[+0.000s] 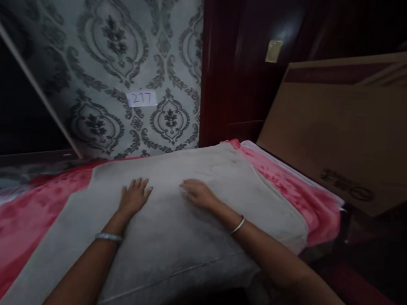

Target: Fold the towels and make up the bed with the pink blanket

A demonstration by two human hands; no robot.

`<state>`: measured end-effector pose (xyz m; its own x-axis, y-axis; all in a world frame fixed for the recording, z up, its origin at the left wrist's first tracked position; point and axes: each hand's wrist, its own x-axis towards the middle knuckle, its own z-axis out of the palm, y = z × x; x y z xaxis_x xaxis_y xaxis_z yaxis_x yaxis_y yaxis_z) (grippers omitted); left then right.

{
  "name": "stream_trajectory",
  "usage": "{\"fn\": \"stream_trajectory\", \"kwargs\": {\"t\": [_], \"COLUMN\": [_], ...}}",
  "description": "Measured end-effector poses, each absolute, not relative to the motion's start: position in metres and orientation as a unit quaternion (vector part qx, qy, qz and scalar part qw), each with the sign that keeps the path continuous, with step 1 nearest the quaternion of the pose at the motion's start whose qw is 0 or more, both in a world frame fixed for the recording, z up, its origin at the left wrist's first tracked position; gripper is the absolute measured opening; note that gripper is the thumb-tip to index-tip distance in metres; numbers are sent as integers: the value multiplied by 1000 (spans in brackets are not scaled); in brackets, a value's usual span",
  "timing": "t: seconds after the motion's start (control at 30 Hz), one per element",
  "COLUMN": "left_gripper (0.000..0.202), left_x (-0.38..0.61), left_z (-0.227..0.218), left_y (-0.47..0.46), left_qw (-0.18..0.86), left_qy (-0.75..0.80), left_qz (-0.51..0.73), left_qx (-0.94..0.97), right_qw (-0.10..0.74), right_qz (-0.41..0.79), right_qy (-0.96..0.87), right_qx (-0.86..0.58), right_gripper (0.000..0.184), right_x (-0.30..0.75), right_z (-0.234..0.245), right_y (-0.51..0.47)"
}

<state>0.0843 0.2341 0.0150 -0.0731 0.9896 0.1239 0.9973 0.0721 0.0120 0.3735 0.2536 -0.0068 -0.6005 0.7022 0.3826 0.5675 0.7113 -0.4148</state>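
Note:
A pale grey cloth is spread over a raised surface, with a seam along its near side. My left hand lies palm down on it, fingers stretched and a little apart. To its right, my right hand rests on the same cloth, slightly blurred, its fingers extended toward the left and nothing visible in them. A red and pink patterned blanket shows from under the cloth on the left and on the far right side. Each wrist wears a bracelet.
Behind stands a wall with damask wallpaper bearing a paper label marked 277. A dark red wooden panel adjoins it. At right a large cardboard box leans beside the blanket. A dark panel stands at left.

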Motion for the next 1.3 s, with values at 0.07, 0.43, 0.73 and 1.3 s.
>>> {"fn": "stream_trajectory", "kwargs": {"t": [0.07,0.43,0.73,1.3], "left_gripper": [61,61,63,65], "left_x": [92,91,89,88], "left_z": [4,-1,-2,-6], "left_y": [236,242,244,246], "left_qw": [64,59,50,45], "left_qy": [-727,-744,-748,-757], "left_qz": [-38,-9,-4,-20], "left_qx": [-682,-665,-662,-652], "right_qw": [302,294,279,221], "right_qz": [92,118,110,6], "right_qy": [-803,-596,-551,-578], "right_qx": [-506,-738,-778,-785], "right_gripper": [43,60,32,51], "right_x": [429,586,597,546], "right_z": [0,2,2,6], "right_y": [283,363,393,364]}}
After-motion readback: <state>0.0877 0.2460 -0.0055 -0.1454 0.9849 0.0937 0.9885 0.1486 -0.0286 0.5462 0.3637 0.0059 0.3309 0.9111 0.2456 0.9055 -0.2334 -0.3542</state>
